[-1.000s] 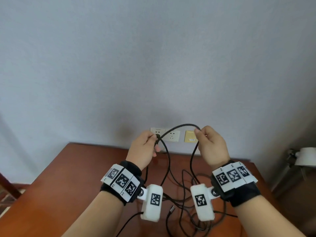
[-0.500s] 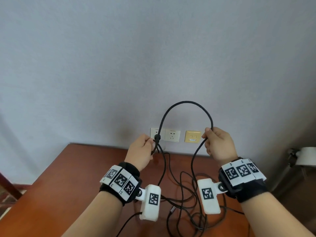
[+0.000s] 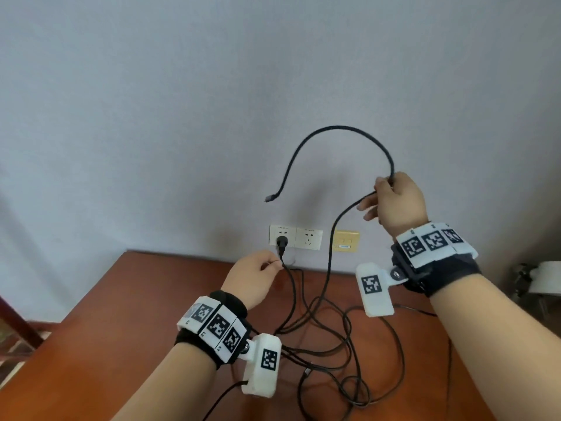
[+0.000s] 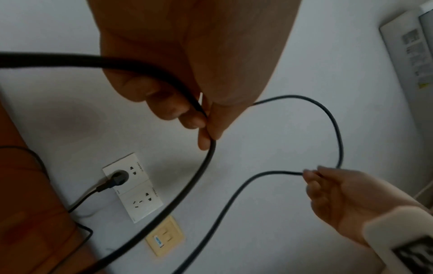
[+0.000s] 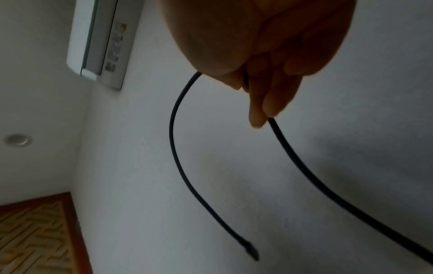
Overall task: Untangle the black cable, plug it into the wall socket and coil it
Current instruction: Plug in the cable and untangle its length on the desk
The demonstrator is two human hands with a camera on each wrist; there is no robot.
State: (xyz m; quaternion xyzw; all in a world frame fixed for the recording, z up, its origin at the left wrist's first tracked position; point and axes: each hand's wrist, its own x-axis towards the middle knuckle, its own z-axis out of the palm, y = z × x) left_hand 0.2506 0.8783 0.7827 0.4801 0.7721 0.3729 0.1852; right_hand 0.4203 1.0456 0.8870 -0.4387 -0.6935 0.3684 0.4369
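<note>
The black cable [image 3: 340, 128] arcs up in front of the wall, and its free end [image 3: 268, 198] hangs loose in the air. My raised right hand [image 3: 379, 192] pinches that cable; the right wrist view shows the fingers [image 5: 269, 103] on it and the loose end [image 5: 251, 254] below. A black plug [image 3: 281, 242] sits in the left outlet of the white wall socket [image 3: 309, 238]. Just below the plug, my left hand [image 3: 273, 264] pinches the cable [image 4: 206, 118]. The rest of the cable lies in tangled loops [image 3: 334, 354] on the brown table [image 3: 121, 299].
A yellow wall plate [image 3: 346, 240] sits right of the socket. A white object [image 3: 546, 278] stands beyond the table's right edge. Dark wooden furniture [image 3: 18, 323] is at the far left. An air conditioner [image 5: 103, 42] hangs high on the wall.
My right hand has risen up and to the right with the cable. The loop that ran between both hands has opened, and its end now swings free. My left hand has stayed by the plug.
</note>
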